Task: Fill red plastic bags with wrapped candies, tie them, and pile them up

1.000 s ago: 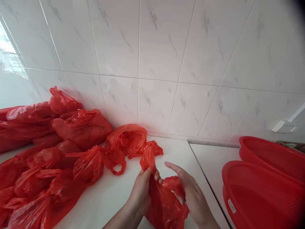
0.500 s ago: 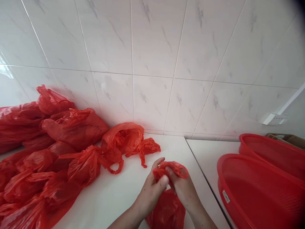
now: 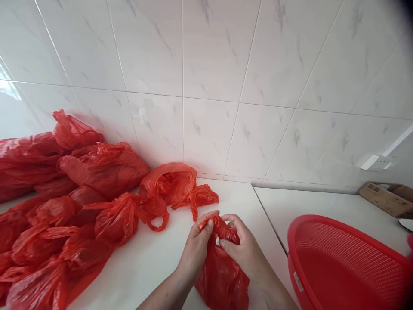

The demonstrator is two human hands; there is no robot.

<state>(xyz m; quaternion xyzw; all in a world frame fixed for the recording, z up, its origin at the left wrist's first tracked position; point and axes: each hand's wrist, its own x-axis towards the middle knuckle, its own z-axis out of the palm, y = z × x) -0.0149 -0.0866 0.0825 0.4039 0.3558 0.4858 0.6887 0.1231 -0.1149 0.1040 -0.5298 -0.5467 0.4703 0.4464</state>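
Note:
A red plastic bag (image 3: pixel 222 275) hangs or rests at the table's near side, its upper part gathered and twisted between my two hands. My left hand (image 3: pixel 199 241) pinches the bunched top on the left, thumb pressed against the fingers. On the right, my right hand (image 3: pixel 238 243) grips another twisted part of the same bag, with a small gap showing between the two held parts. What the bag contains, if anything, cannot be made out. Just beyond my hands lies a crumpled red bag (image 3: pixel 171 185) with a loop handle, near the wall.
Several filled, knotted red bags (image 3: pixel 106 168) are heaped on the left of the white table (image 3: pixel 155 262). At right stands a red perforated basket (image 3: pixel 309 241). A cardboard box (image 3: pixel 383 198) sits behind it. A tiled wall (image 3: pixel 213 133) closes off the back, with a socket (image 3: pixel 377 162).
My hands have moved apart slightly, and the bag's top is now twisted into a band between them. At right, the second red basket has gone from behind the nearer one, exposing the cardboard box.

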